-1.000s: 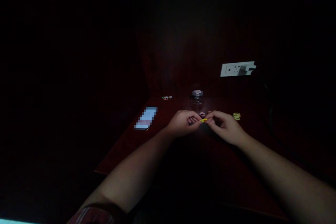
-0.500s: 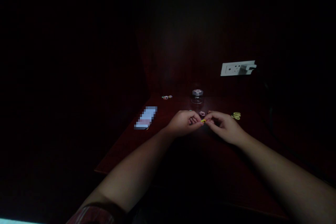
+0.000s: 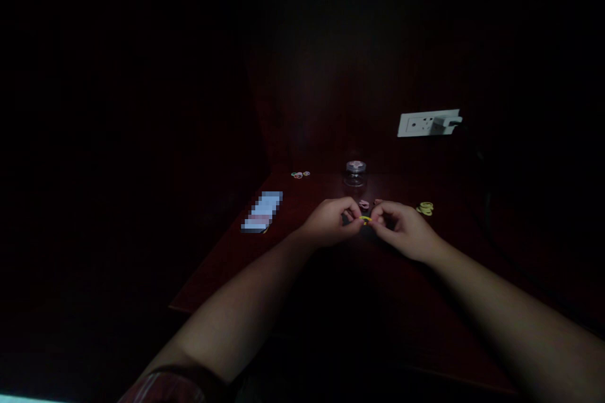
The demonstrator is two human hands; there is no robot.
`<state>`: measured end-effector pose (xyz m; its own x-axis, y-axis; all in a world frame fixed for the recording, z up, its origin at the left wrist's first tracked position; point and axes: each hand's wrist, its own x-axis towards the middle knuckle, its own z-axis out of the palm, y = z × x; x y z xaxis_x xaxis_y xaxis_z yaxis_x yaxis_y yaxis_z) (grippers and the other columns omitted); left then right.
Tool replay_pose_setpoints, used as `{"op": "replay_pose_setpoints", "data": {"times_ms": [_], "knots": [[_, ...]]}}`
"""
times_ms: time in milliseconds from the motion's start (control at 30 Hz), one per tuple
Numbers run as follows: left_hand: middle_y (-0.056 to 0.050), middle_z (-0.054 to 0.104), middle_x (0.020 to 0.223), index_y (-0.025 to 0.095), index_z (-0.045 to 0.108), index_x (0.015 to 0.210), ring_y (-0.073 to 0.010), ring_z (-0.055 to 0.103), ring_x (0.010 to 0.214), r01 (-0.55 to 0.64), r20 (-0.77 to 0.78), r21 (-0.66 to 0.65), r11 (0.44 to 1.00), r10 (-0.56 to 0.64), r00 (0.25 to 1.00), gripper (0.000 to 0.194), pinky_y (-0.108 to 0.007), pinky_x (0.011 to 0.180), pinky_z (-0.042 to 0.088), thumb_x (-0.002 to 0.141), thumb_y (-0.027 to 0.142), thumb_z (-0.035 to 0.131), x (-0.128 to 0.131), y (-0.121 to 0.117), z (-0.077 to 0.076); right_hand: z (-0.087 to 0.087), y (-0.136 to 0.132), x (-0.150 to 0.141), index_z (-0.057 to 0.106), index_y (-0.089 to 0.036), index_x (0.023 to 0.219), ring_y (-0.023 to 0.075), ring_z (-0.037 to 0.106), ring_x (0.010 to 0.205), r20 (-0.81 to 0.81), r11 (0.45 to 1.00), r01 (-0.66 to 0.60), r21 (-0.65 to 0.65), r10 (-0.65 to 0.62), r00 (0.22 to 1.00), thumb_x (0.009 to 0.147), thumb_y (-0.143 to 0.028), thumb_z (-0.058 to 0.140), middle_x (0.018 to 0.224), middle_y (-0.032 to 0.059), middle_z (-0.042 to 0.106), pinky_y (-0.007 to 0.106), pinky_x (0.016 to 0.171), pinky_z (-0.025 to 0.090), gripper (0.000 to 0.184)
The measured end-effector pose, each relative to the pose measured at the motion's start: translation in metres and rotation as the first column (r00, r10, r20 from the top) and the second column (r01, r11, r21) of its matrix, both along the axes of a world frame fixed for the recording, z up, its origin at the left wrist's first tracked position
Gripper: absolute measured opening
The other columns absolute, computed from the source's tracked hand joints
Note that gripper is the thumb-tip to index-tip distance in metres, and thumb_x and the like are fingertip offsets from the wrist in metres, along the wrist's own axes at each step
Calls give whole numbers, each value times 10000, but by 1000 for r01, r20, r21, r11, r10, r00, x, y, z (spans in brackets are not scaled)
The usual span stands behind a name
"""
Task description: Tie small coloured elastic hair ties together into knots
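Observation:
A small yellow hair tie (image 3: 365, 218) is stretched between the fingertips of both hands, just above the dark red table (image 3: 227, 264). My left hand (image 3: 332, 221) pinches its left end between thumb and forefinger. On the other side, my right hand (image 3: 401, 227) grips the right end the same way. Directly behind the fingers lies a little pink bundle of hair ties (image 3: 363, 204). To the right of my right hand rests a pile of yellow hair ties (image 3: 425, 208).
A clear round jar with a lid (image 3: 355, 173) stands at the back. Several multicoloured bands (image 3: 300, 175) lie at the far left, and a phone with a blurred screen (image 3: 263, 211) is nearer. A wall socket (image 3: 428, 123) holds a plug, its cable running down the right.
The hands have drawn slightly apart, and the yellow hair tie now shows as a longer arc between them. Everything else on the table stays where it was.

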<state>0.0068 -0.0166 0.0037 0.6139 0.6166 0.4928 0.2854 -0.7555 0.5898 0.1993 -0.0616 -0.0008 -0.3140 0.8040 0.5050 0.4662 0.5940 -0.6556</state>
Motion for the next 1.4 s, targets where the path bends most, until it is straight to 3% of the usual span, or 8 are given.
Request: {"op": "replay_pose_setpoints", "data": {"times_ms": [367, 600, 800, 867, 933, 1033, 1233, 1400], "knots": [[28, 585, 673, 147, 564, 787, -54, 506, 573, -4, -4, -47, 999, 3, 1000, 78, -156, 523, 367, 764, 216, 594, 2, -4, 2, 0, -1, -6, 544, -177, 708, 109, 419, 562, -138, 998, -25, -63, 16, 990, 759, -239, 600, 631, -13, 475, 245, 524, 375, 98], [3, 611, 711, 139, 581, 804, -66, 528, 602, 27, 34, -35, 999, -26, 999, 141, -166, 552, 404, 792, 278, 604, 3, -3, 1, -5, 4, -3, 629, -161, 874, 114, 461, 573, -233, 991, -38, -130, 6, 972, 762, -320, 629, 686, 9, 546, 250, 530, 390, 195], [-2, 607, 695, 135, 586, 785, -69, 527, 595, -1, 62, -63, 998, 5, 998, 119, -169, 551, 414, 768, 249, 617, 4, -2, 2, -4, 5, 0, 670, -162, 770, 144, 506, 651, -202, 996, -19, -83, 2, 979, 774, -342, 645, 718, 35, 588, 276, 596, 401, 182], [5, 596, 683, 136, 577, 768, -66, 518, 586, -10, 60, -76, 997, 14, 998, 74, -166, 542, 404, 749, 201, 605, 4, -2, 2, -5, 5, -1, 655, -161, 754, 137, 502, 635, -249, 990, -45, -134, 10, 968, 767, -358, 659, 712, 26, 584, 271, 590, 388, 198], [21, 570, 652, 140, 556, 757, -62, 502, 562, -31, 59, -86, 996, 36, 998, 47, -163, 520, 382, 734, 169, 586, 4, -1, 1, -6, 5, -2, 638, -159, 768, 117, 464, 559, -311, 962, -112, -248, 31, 950, 768, -380, 661, 626, -5, 545, 254, 536, 344, 222], [43, 531, 610, 152, 525, 759, -63, 480, 530, -98, 60, -84, 992, 103, 993, 60, -165, 496, 350, 722, 164, 571, 5, 0, 2, -7, 3, -6, 611, -154, 802, 90, 380, 461, -422, 873, -277, -402, 92, 902, 780, -398, 648, 511, -50, 467, 236, 485, 261, 248], [41, 533, 622, 155, 570, 785, -71, 462, 548, -196, 53, -17, 980, 197, 979, 90, -181, 529, 339, 719, 124, 518, 5, 1, 3, -5, -2, -8, 555, -155, 778, 79, 361, 435, -567, 764, -460, -453, 152, 810, 798, -375, 634, 460, -56, 463, 237, 486, 240, 234], [-1, 585, 724, 139, 625, 735, -99, 497, 645, -60, -13, 3, 998, 60, 998, 128, -207, 607, 375, 756, 139, 498, 5, 2, 5, -5, 2, 4, 464, -184, 715, 55, 290, 361, -590, 687, -535, -493, 188, 785, 789, -362, 648, 401, -90, 398, 209, 414, 205, 267]]}}
